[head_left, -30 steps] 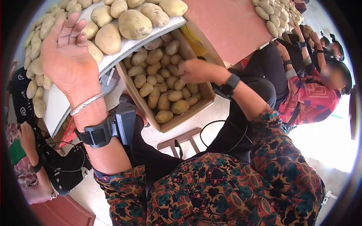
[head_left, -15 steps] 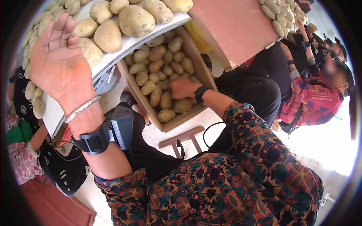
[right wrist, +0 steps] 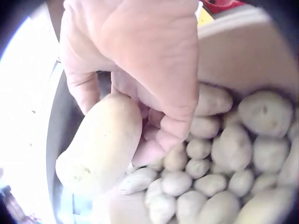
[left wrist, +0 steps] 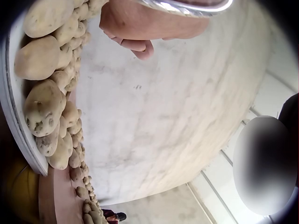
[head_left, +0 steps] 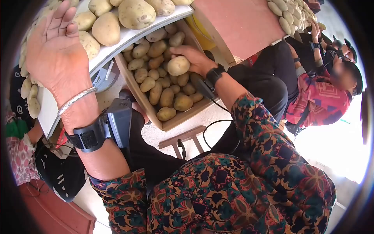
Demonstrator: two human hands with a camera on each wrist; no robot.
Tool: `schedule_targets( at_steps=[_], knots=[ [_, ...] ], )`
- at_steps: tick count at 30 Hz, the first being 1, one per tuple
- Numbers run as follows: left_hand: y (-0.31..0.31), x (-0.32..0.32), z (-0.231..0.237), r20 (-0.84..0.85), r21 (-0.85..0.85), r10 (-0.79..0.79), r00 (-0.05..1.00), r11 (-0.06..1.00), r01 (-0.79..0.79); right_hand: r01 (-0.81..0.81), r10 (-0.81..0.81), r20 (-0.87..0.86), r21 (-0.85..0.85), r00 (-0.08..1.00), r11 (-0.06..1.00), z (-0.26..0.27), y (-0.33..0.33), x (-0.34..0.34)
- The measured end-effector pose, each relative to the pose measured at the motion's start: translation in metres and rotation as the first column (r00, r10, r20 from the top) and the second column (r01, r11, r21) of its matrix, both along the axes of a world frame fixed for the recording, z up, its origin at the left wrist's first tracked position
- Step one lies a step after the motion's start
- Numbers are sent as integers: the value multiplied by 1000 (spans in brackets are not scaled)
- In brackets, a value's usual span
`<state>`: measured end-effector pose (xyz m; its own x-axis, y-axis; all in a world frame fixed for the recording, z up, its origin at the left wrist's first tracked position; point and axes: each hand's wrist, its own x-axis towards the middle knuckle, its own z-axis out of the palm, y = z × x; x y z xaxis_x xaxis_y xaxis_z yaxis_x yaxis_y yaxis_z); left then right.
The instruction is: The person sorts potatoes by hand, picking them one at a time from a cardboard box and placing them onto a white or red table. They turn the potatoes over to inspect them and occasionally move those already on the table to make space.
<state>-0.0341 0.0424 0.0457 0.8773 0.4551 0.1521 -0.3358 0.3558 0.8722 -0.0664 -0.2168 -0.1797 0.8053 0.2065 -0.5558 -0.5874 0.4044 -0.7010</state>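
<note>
In the head view my right hand (head_left: pixel 196 60) grips a pale yellow potato (head_left: pixel 179 66) above the cardboard box (head_left: pixel 179 120). Seen from the right wrist, the thumb and fingers pinch one end of the same potato (right wrist: pixel 100 142), and the long end points down and away. Many smaller potatoes (right wrist: pixel 198 148) fill the box below it. My left hand (head_left: pixel 60 58) is raised palm up at the white table, its fingers loosely bent around nothing. Large potatoes (head_left: pixel 106 29) lie beside it on the white tabletop (head_left: pixel 46 105).
A reddish-brown board surface (head_left: pixel 230 27) adjoins at the back, bearing a heap of potatoes (head_left: pixel 286 17) at its far end. A small wooden stool (head_left: pixel 187 140) stands below the box. Other people sit at right, one in a pink patterned top (head_left: pixel 321 95).
My right hand went down among the potatoes in the box, then rose with one in its grip. The left hand has shifted slightly left and up in view, staying palm up.
</note>
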Motion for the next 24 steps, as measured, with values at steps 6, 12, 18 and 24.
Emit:
schedule_targets(
  at_steps=[6, 12, 18, 24],
  knots=[
    [3, 3, -1, 8, -71, 23, 1000, 997, -23, -275, 818, -324, -938, 475, -212, -32, 13, 0],
    [10, 12, -7, -1, -145, 22, 1000, 989, -22, -190, 668, -526, -839, 526, -511, -88, 42, -44],
    [13, 7, -9, -28, -250, -7, 1000, 968, 0, -171, 528, -749, -627, 399, -760, -80, 66, -52],
    [18, -3, -8, 0, -321, -51, 999, 946, 48, -220, 808, -435, -900, 397, -377, -31, 34, -32]
  ],
)
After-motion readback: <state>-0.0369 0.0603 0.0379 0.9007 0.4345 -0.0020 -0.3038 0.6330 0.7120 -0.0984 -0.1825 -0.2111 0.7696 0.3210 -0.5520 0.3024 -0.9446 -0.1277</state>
